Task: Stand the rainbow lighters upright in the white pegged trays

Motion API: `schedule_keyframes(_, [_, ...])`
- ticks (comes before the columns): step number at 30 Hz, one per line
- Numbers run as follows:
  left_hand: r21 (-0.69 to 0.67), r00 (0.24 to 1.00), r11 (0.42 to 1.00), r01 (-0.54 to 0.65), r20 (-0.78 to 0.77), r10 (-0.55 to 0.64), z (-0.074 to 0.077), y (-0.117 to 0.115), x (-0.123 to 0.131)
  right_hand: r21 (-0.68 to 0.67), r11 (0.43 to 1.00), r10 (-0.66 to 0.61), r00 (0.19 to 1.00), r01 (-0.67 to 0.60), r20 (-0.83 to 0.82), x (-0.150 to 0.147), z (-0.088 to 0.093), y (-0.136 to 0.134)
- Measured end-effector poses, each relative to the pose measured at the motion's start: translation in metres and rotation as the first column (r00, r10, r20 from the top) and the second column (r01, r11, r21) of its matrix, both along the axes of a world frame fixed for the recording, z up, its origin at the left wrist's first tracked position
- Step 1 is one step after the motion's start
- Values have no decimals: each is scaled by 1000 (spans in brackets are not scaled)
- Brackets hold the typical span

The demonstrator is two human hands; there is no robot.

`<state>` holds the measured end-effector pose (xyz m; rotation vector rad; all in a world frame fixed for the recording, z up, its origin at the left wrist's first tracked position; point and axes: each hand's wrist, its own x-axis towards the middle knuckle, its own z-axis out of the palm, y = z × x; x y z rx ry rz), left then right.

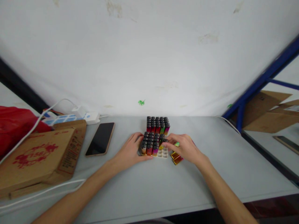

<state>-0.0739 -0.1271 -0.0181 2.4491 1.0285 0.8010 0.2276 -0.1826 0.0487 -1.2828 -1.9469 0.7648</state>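
Observation:
A white tray (164, 153) stands on the table, filled with upright black-topped lighters (149, 141) in shiny coloured bodies; bare sockets show at its front right. My left hand (133, 148) is curved round the tray's left side, thumb along the front edge and fingers at the back corner. Above the right part of the tray, my right hand (183, 146) pinches a yellowish lighter (161, 145) by its black top, its body tilted. Several loose lighters (177, 157) lie on the table under my right hand, partly hidden by it. Directly behind stands another block of upright lighters (158, 125).
On the left lie a phone (101, 139), a cardboard box (39, 158), a red bag (17, 129), a power strip (64, 119) and white cables. A wall closes the back. At right, a blue metal frame (263, 76) stands before an open carton (268, 113).

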Motion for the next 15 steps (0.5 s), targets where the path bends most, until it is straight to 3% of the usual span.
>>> schedule_keyframes(6, [9, 1000, 1000, -2, -20, 2, -1, 0, 1, 29, 999, 23, 993, -26, 118, 2, 0, 3])
schedule_keyframes(11, [6, 1000, 1000, 0, -20, 0, 0, 1, 0, 75, 997, -33, 965, 14, 258, -3, -1, 9])
schedule_keyframes(15, [7, 1000, 1000, -4, 9, 4, 0, 1, 0, 103, 994, -57, 991, 44, 124, 24, 16, 5])
